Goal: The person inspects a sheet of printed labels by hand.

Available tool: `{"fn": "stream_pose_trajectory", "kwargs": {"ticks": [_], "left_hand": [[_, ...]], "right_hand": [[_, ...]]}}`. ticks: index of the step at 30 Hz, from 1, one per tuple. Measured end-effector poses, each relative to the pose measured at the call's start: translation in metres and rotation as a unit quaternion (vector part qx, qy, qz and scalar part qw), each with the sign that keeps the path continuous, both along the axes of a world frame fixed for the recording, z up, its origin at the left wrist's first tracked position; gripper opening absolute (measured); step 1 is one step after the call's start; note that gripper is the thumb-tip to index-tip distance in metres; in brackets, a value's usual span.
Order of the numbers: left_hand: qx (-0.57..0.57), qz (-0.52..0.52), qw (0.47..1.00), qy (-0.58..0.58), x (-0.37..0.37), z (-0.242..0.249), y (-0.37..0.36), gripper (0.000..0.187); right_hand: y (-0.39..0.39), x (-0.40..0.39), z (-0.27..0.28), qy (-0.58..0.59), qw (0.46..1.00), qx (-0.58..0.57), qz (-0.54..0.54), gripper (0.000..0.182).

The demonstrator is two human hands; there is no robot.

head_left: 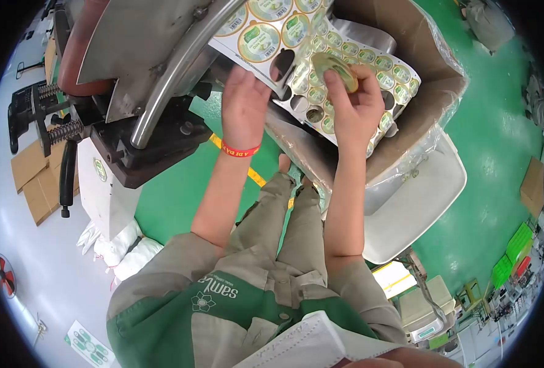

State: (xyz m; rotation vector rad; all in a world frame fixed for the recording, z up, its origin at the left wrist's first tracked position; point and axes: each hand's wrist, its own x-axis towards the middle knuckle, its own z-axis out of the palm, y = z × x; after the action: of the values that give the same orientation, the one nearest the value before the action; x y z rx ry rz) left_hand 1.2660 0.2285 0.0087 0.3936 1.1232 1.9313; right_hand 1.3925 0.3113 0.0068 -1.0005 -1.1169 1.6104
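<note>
My right hand [359, 110] pinches a small bunch of round printed foil lids [333, 69] between thumb and fingers, over the open box. My left hand [245, 110], a red band at its wrist, has its fingers stretched out, with the tips at the lower edge of a printed sheet [264, 40]. That sheet carries rows of round green-and-gold designs and has a round hole near its corner. A second printed sheet [382, 73] with smaller-looking rounds lies in the box beyond my right hand, several holes cut through it.
A plastic-lined cardboard box [431, 58] stands in front of me on the right, above a pale plastic tub [416, 208]. On the left is a machine with a curved metal bar [177, 73] and a dark block [152, 147]. White bags [125, 248] lie on the floor at left.
</note>
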Motion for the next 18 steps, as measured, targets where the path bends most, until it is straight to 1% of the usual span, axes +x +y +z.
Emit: {"fn": "stream_pose_trajectory", "kwargs": {"ticks": [1,2,4,5,7,8,9,11,12,13,14,15,17,18], "left_hand": [[0.003,0.022,0.999,0.023,0.001,0.004,0.002,0.046],[0.003,0.021,0.999,0.024,-0.001,0.006,0.004,0.046],[0.016,0.031,0.999,0.018,-0.006,0.007,0.006,0.046],[0.015,0.03,0.999,0.019,-0.008,0.006,0.005,0.046],[0.017,-0.002,1.0,-0.01,-0.01,-0.002,0.0,0.045],[0.017,-0.002,1.0,-0.01,-0.01,-0.005,-0.001,0.045],[0.018,-0.005,1.0,-0.022,-0.01,-0.007,-0.002,0.044],[0.018,-0.002,0.999,-0.049,-0.008,-0.007,-0.003,0.04],[0.019,-0.002,0.999,-0.05,-0.008,-0.007,-0.003,0.04],[0.024,-0.008,0.998,-0.058,-0.008,-0.007,-0.003,0.039],[0.03,-0.014,0.997,-0.066,-0.008,-0.007,-0.003,0.038],[0.029,-0.017,0.997,-0.064,-0.005,-0.003,-0.001,0.035],[0.028,-0.015,0.997,-0.067,-0.004,-0.001,0.0,0.033],[0.028,-0.015,0.997,-0.071,-0.003,-0.001,0.0,0.032]], "right_hand": [[0.002,-0.003,0.006,-0.003,1.0,0.004,0.023,0.018],[0.003,-0.003,0.007,-0.003,1.0,0.004,0.022,0.018],[0.004,-0.004,0.008,0.03,0.997,0.076,-0.007,0.022],[0.004,0.005,0.01,0.055,0.994,0.064,-0.074,0.025],[0.012,0.037,0.01,0.066,0.959,0.056,-0.268,0.023],[0.017,0.058,0.007,0.084,0.919,0.026,-0.384,0.026],[0.025,0.085,-0.004,0.137,0.884,0.051,-0.445,0.034],[0.028,0.179,-0.06,0.315,0.857,-0.049,-0.405,0.043],[0.023,0.199,-0.068,0.315,0.857,-0.048,-0.405,0.043],[0.019,0.212,-0.069,0.388,0.808,-0.151,-0.417,0.048],[0.016,0.222,-0.074,0.455,0.744,-0.25,-0.422,0.052],[0.014,0.218,-0.076,0.455,0.744,-0.249,-0.421,0.052],[0.002,0.199,-0.077,0.347,0.805,-0.249,-0.412,0.052],[0.0,0.191,-0.077,0.348,0.804,-0.25,-0.413,0.052]]}}
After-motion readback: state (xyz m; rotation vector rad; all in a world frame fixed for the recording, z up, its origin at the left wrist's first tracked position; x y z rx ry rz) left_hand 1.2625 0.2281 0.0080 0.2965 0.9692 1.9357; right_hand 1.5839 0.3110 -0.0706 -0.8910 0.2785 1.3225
